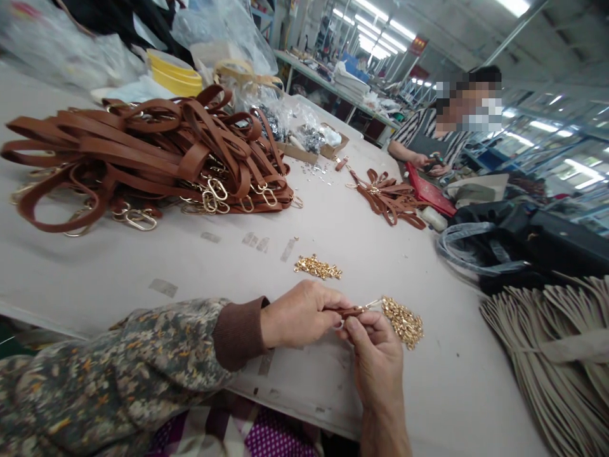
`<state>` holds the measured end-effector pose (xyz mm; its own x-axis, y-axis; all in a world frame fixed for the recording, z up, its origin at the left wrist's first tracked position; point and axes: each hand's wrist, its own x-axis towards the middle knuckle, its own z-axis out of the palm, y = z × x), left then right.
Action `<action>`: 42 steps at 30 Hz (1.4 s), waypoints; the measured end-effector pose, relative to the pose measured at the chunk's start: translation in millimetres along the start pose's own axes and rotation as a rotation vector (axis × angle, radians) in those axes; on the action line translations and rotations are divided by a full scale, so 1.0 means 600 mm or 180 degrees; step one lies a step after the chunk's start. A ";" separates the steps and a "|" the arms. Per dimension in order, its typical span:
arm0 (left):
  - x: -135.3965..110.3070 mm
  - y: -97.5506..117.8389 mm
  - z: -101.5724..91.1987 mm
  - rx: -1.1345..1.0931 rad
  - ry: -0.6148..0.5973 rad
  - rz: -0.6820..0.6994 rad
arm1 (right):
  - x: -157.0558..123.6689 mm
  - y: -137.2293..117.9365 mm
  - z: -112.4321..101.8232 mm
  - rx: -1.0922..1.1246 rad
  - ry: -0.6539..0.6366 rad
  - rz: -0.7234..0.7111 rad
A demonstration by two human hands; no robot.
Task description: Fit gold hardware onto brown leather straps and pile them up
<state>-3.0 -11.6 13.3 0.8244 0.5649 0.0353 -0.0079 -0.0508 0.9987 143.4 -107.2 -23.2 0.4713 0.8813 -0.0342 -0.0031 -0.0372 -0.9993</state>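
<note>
My left hand and my right hand meet over the near edge of the table, both pinched on a small brown leather strap end with a gold metal fitting at its tip. Just right of it lies a heap of small gold screws or rivets. A second, smaller heap of gold pieces lies a little farther out on the table.
A big pile of brown leather straps with gold clasps fills the far left. A smaller bundle of straps lies toward another person seated at the far right. Beige strips and black bags sit on the right; cardboard boxes behind.
</note>
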 end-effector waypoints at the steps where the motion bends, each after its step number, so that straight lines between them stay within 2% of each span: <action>1: -0.001 0.001 0.001 0.0064 -0.0037 0.0065 | -0.001 -0.003 0.003 -0.0093 0.0044 -0.0047; 3: -0.002 0.003 0.002 0.0146 -0.0070 0.0168 | 0.000 -0.011 0.007 -0.0346 0.0168 -0.0206; 5: 0.001 0.003 0.003 -0.0057 -0.0004 0.0093 | 0.003 -0.022 0.007 -0.0649 0.0244 -0.0389; 9: 0.011 0.001 -0.001 -0.0658 0.0263 -0.0233 | 0.009 -0.035 -0.025 -0.1476 0.0363 -0.0795; 11: 0.013 0.002 -0.006 -0.0599 0.0393 -0.0231 | 0.008 -0.031 -0.049 -0.2182 0.0246 -0.1116; 14: 0.011 0.006 -0.015 -0.0290 0.0506 -0.0144 | 0.004 -0.018 -0.067 -0.3211 -0.0238 -0.1576; 17: 0.009 0.010 -0.020 -0.0239 0.0563 -0.0198 | 0.003 -0.007 -0.058 -0.3987 -0.0529 -0.1825; 22: 0.010 0.009 -0.014 -0.0417 0.0431 -0.0452 | 0.018 -0.004 -0.033 -0.4830 -0.0484 -0.1820; 24: 0.010 0.009 -0.009 -0.0587 0.0357 -0.0504 | 0.026 -0.004 -0.033 -0.4761 -0.0450 -0.1730; 27: 0.010 0.010 -0.002 -0.0726 0.0369 -0.0447 | 0.031 0.000 -0.040 -0.4184 -0.0349 -0.1687; 29: 0.010 0.011 0.001 -0.0685 0.0433 -0.0463 | 0.026 0.003 -0.042 -0.3551 -0.0177 -0.1658; 34: 0.008 0.006 0.011 -0.0462 0.0619 -0.0402 | -0.005 0.001 -0.027 -0.1791 0.0543 -0.1339; 36: 0.007 0.002 0.015 -0.0268 0.0699 -0.0308 | -0.011 -0.003 -0.017 -0.1700 0.0526 -0.1544; 39: 0.005 -0.003 0.018 0.0096 0.0786 -0.0084 | -0.010 -0.009 -0.005 -0.2016 0.0379 -0.1999; 42: 0.004 -0.004 0.017 0.0349 0.0753 0.0025 | -0.006 -0.015 0.000 -0.2220 0.0367 -0.2229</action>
<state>5.1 -18.6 10.5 0.6693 0.7403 0.0635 0.0582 -0.1375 0.9888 141.7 -110.1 -13.8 0.2516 0.7604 0.5987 0.8103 0.1728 -0.5599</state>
